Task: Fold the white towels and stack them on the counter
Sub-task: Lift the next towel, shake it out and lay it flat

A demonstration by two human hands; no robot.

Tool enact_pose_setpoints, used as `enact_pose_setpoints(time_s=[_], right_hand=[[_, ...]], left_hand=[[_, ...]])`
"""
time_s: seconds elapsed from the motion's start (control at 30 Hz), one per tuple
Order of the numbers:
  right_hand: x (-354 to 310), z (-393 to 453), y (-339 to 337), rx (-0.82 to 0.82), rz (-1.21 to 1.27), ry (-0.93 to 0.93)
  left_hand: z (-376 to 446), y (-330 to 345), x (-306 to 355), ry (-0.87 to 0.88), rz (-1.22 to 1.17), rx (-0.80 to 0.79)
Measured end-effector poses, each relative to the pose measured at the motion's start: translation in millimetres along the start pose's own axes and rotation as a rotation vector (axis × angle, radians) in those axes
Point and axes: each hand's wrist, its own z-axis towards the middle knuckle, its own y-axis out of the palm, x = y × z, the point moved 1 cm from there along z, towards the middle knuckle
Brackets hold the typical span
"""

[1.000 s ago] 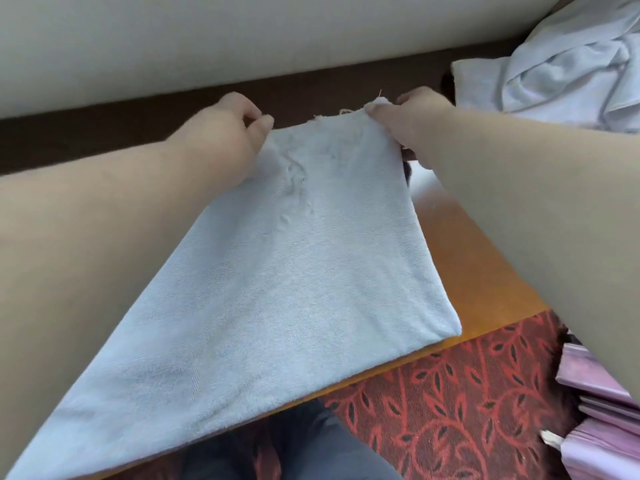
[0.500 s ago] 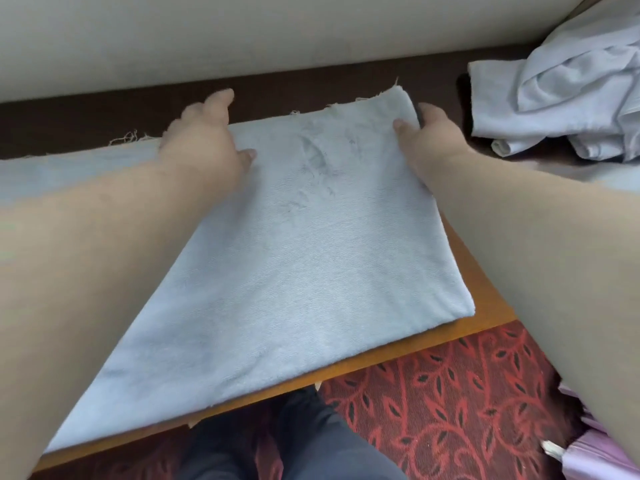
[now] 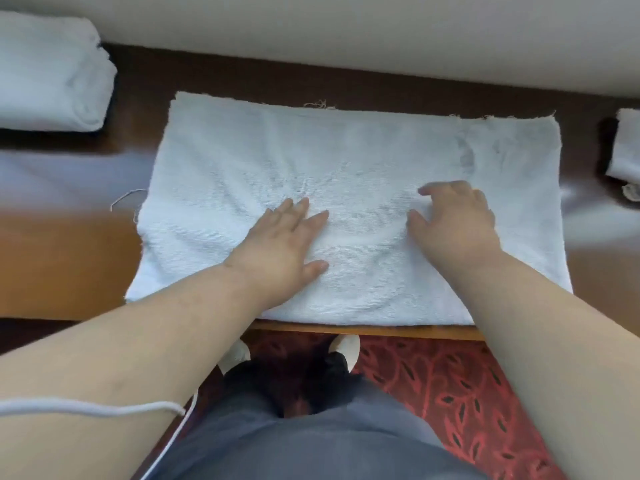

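Head view: white towel lies flat mid-frame on the counter, left hand pressing it with fingers straight and spread, right hand resting on it with fingers loosely bent, gripping nothing. Folded stack sits upper left. Risk: near edge is at the counter lip, so a hard smoothing stroke could drag it off or bunch it.

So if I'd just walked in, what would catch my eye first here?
Most likely the white towel spread flat across the middle of the wooden counter, with the left hand lying flat on it and the right hand resting on it, fingers slightly bent. Next, a folded towel at the far left, and the red patterned carpet below the counter's edge.
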Motion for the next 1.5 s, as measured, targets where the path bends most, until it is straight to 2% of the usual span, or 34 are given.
enact_pose_setpoints(time_s=[0.1,0.17,0.23,0.3,0.37,0.4,0.5,0.6,0.67,0.77,0.87,1.03,1.1,1.23,1.3,1.4,1.5], right_hand=[[-82,4,10,0.009,0.085,-0.320],[-126,0,28,-0.097,0.040,-0.456],[-152,1,49,-0.198,-0.114,-0.482],[-170,8,56,-0.186,-0.220,-0.397],[-198,20,54,-0.149,-0.161,-0.317],[-215,27,54,-0.137,-0.127,-0.355],[-276,49,58,-0.182,-0.106,-0.606],[-330,69,62,-0.286,-0.294,-0.856],[-352,82,65,-0.325,-0.458,-0.976],[-365,94,62,-0.374,-0.655,-1.055],[-370,99,59,-0.324,-0.769,-1.139],[-362,102,55,-0.162,-0.681,-1.234],[-355,95,55,-0.161,-0.622,-1.299],[-345,74,67,-0.191,-0.671,-1.499],[-346,76,67,-0.145,-0.696,-1.481],[-354,89,60,-0.125,-0.797,-1.348],[-360,98,59,-0.142,-0.883,-1.281]], left_hand=[[-13,-2,-32,-0.146,0.050,0.122],[-27,0,-63,-0.308,0.018,0.148],[-45,6,-99,-0.408,-0.031,0.114],[-64,10,-128,-0.437,-0.068,0.098],[-79,11,-149,-0.476,-0.158,0.163],[-85,10,-155,-0.502,-0.221,0.232],[-94,3,-169,-0.611,-0.509,0.406],[-99,2,-173,-0.601,-0.653,0.307],[-102,1,-174,-0.574,-0.753,0.304],[-109,-2,-172,-0.535,-0.860,0.318],[-118,-4,-162,-0.510,-0.830,0.267],[-135,1,-134,-0.644,-0.772,0.423],[-136,4,-120,-0.626,-0.757,0.504],[-133,16,-107,-0.637,-0.724,0.483],[-137,21,-107,-0.665,-0.639,0.497],[-145,25,-112,-0.691,-0.544,0.460],[-148,29,-121,-0.664,-0.673,0.430]])
